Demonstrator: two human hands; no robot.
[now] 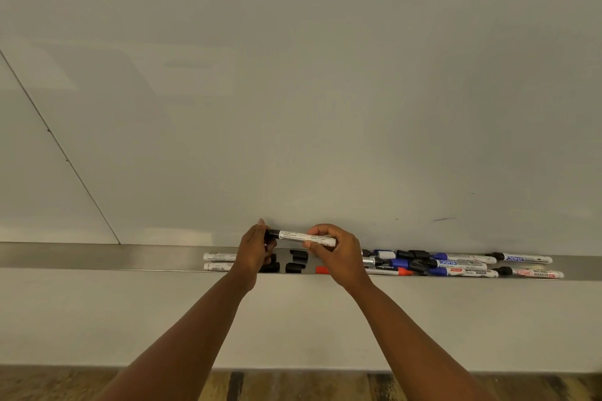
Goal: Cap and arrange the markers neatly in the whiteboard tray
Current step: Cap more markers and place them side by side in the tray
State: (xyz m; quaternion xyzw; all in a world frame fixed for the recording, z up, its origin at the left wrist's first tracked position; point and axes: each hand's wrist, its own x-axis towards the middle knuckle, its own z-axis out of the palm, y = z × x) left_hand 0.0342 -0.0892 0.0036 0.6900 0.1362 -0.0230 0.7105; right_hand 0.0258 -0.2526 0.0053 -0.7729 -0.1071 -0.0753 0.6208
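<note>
Horizontally above the tray (97,259), the marker (306,238) lies left–right: right hand (337,254) pinches its barrel, left hand (255,249) grips the black cap (272,234) at its left end, coaxial for pressing home.

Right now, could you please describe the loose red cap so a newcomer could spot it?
Find the metal tray under the whiteboard. Beside the right hand, at the tray's front edge, lies the red cap. The other loose caps nearby are black.
</note>
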